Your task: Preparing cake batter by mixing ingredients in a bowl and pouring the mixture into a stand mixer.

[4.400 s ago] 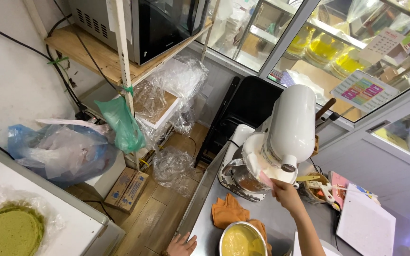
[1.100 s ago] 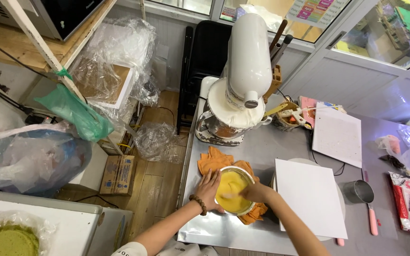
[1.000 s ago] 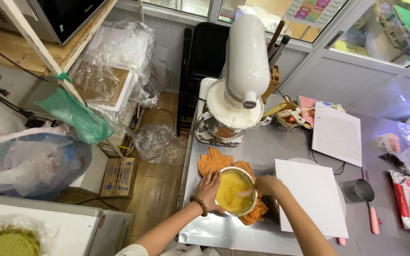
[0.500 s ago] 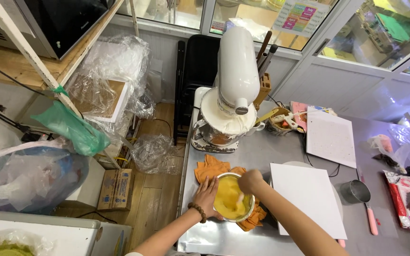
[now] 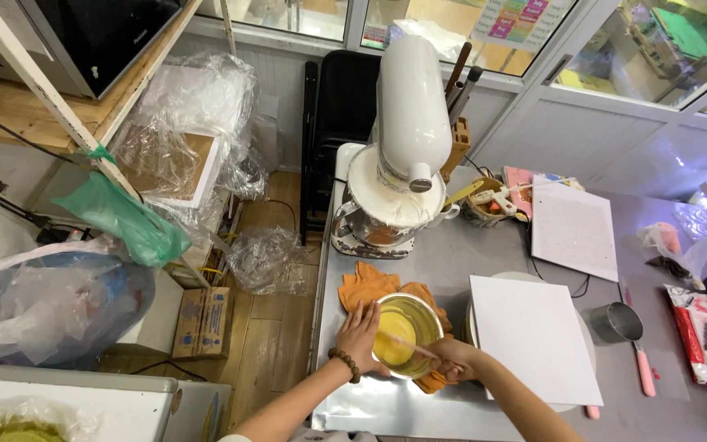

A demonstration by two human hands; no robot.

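On steel counter [image 5: 452, 270], before white stand mixer [image 5: 407, 147]: metal bowl [image 5: 407, 334] of yellow batter, bedded on orange cloth [image 5: 362, 288] against slipping. Rim steadied by left hand [image 5: 359, 337], fingers spread flat. Thin stirring utensil [image 5: 412, 347] gripped in closed right hand [image 5: 452, 358].

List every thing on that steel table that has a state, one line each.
bowl: upright, holds yellow liquid, on orange cloth
left hand: pressed on bowl's side
right hand: gripping a thin stick in the bowl
stand mixer: head down
metal cup: upright
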